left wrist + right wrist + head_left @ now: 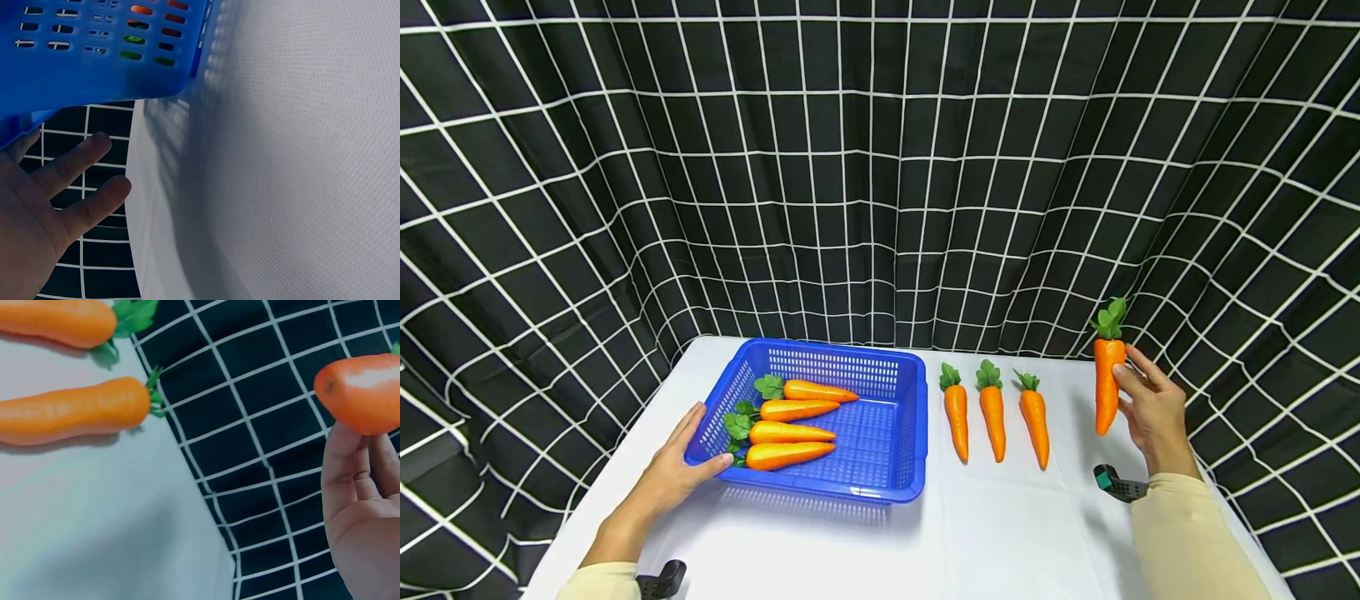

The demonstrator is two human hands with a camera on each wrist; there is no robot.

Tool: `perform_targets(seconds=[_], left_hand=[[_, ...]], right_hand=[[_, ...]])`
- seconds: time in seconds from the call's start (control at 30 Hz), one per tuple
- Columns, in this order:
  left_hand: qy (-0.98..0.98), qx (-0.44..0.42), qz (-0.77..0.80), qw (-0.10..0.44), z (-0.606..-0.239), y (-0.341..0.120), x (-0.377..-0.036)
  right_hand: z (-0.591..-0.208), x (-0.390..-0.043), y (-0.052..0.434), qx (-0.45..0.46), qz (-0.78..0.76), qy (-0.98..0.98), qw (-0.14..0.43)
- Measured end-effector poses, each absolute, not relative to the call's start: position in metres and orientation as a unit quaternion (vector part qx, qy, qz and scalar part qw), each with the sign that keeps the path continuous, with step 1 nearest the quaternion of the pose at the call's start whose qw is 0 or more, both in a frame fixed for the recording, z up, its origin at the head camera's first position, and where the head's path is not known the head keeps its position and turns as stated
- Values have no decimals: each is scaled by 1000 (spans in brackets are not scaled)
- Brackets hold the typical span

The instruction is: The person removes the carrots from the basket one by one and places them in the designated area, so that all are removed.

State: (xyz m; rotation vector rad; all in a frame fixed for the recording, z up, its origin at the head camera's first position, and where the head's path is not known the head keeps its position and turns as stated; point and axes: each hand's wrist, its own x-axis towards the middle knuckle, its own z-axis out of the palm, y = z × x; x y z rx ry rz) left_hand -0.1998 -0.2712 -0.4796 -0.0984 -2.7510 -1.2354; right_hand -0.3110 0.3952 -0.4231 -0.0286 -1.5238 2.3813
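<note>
Blue basket (pixel 902 417) holds four carrots; three carrots (pixel 992 410) remain on white table (pixel 1000 533) at its 3 o'clock. Right hand (pixel 1153 412) grips lifted carrot (pixel 1107 387), far right. Left hand (pixel 673 471), fingers relaxed, steadies basket. Roughly halfway.

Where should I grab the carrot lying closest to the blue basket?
Take that carrot around its thick orange upper part, just below the green leaves, coming down from above. It lies flat on the white table with gaps on both sides, so fingers probably fit either side, and the narrow tip would likely slip.
</note>
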Motion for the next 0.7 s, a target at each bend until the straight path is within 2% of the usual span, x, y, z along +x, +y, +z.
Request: perform_targets(seconds=[0.7], left_hand=[[-912,-32,-403,64,-479,-270,-199]], right_hand=[[-480,-319,413,-76,772,-626,77]])
